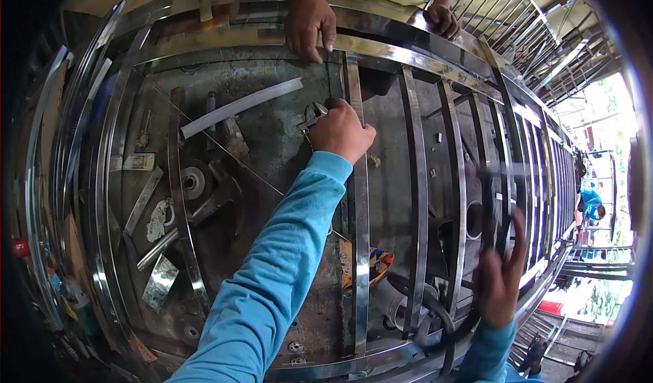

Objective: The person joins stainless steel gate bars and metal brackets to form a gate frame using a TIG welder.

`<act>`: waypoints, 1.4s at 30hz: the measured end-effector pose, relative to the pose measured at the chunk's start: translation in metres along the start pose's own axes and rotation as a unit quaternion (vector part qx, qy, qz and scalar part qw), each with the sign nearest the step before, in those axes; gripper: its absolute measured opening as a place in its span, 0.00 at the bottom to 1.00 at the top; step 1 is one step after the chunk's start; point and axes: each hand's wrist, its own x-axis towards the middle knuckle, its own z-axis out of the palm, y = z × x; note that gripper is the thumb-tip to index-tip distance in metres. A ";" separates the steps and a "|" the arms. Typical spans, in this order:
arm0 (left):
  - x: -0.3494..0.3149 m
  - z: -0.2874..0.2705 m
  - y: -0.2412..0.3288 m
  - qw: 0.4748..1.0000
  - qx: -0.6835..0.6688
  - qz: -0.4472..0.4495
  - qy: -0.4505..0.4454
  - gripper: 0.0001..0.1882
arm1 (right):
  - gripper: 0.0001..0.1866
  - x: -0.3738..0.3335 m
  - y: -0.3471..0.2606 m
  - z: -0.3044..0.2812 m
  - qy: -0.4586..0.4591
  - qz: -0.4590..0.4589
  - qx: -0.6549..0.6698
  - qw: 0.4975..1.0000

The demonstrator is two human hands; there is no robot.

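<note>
Near the middle, my left hand [340, 132] is closed on a small metal tool with jaws [311, 116]; its exact kind is mostly hidden by my fingers. It is beside an upright bar of a shiny metal frame [358, 179]. My right hand [500, 281] is at the lower right, smeared by motion, around a dark, blurred handheld tool [487, 209]. A thick black cable [445, 318] loops down to its left. Across the frame, a co-worker's hand [309, 26] rests over the far rail, and their other hand [442, 21] lies on it further right.
Under the frame lie a pale curved strip [241, 107], an angle grinder [218, 196], a metal tube [158, 249] and metal offcuts [161, 282]. A white bucket [394, 298] stands below the bars. Long metal strips [81, 131] are stacked at left. Another person [590, 203] is far right.
</note>
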 end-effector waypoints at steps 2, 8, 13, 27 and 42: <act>-0.004 0.000 -0.010 1.000 0.007 -0.008 0.024 0.31 | 0.36 0.078 -0.002 0.032 0.039 -0.130 -0.014 0.991; -0.001 0.004 -0.014 0.995 -0.090 0.016 0.040 0.29 | 0.35 0.215 -0.029 0.066 -0.041 -0.175 -0.081 0.980; 0.002 0.002 -0.018 0.992 -0.122 0.035 0.019 0.25 | 0.35 0.265 -0.024 0.092 -0.009 -0.242 -0.085 0.967; 0.004 0.020 -0.020 0.992 -0.110 0.011 0.067 0.23 | 0.34 0.259 0.044 0.152 0.018 -0.264 -0.097 0.959; 0.011 0.029 -0.016 0.984 -0.154 0.021 0.083 0.23 | 0.36 0.214 0.027 0.199 -0.004 0.054 0.229 0.972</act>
